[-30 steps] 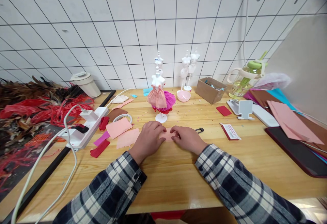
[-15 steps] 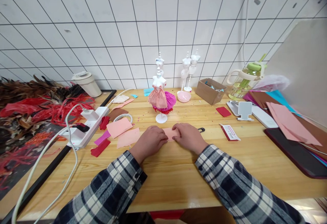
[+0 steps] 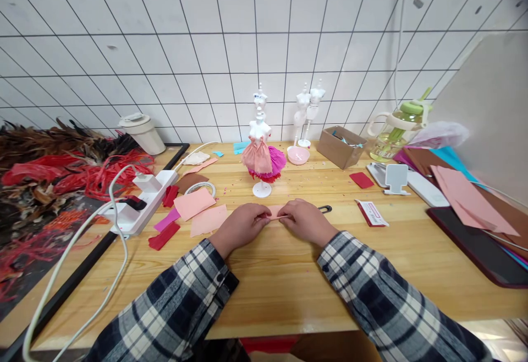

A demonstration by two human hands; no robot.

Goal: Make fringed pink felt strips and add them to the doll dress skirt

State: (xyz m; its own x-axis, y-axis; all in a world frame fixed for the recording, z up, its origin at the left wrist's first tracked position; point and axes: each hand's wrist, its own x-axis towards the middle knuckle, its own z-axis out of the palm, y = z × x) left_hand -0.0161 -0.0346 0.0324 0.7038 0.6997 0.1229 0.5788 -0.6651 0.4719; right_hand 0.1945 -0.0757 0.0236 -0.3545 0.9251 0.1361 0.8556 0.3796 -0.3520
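Note:
A small strip of pink crepe paper (image 3: 275, 213) lies on the wooden table between my two hands. My left hand (image 3: 244, 225) pinches its left end, and my right hand (image 3: 307, 222) pinches the near edge toward the right. That near edge looks turned up or folded between the fingertips; the ends are hidden under the hands. Just beyond stands a white mini dress form (image 3: 259, 130) wearing a pink, magenta and red ruffled paper skirt (image 3: 262, 158). A black snap scissor or clip handle (image 3: 325, 208) shows partly behind my right hand.
Left of my hands lie pink paper pieces (image 3: 194, 203), red scraps (image 3: 164, 236) and a tape roll (image 3: 201, 188). A power strip (image 3: 140, 208) with white cables stands further left. Cardboard box (image 3: 340, 150), pink bowl (image 3: 297, 155), jug (image 3: 391, 133) and phone stand (image 3: 396, 178) are to the right.
The fingers of both hands have closed into pinches on the pink paper strip, and its near edge has come up. The view has shifted slightly.

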